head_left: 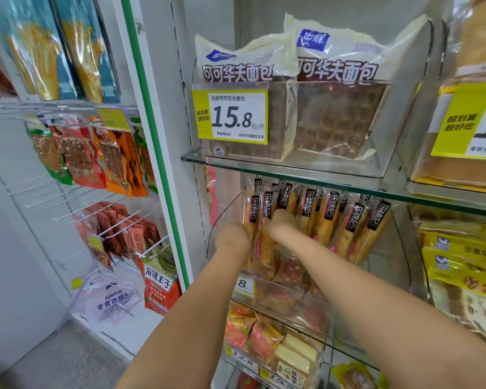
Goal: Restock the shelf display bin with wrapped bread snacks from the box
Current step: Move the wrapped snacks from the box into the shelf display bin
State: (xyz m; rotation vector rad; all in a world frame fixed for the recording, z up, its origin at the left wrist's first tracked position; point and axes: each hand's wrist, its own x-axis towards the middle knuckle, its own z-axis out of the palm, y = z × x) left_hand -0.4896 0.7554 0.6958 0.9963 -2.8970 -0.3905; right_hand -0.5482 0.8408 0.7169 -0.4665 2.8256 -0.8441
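A clear plastic display bin (222,220) on the middle shelf holds several long wrapped bread snacks (345,223) with black and pink labels, standing upright in a row. My left hand (232,237) is inside the bin at its left end, pressed against the leftmost snacks. Just to its right, my right hand (282,224) rests on the wrapped snacks (264,242) between the two hands. Both sets of fingers are hidden behind the wrists and packets, so I cannot see what they grip. The box is not in view.
A glass shelf (292,169) above carries cocoa waffle bread packs (337,108) and a yellow price tag (233,116). Lower shelves hold more wrapped breads (267,338). Yellow packs (460,262) sit to the right. Hooks with hanging snack bags (96,155) stand to the left.
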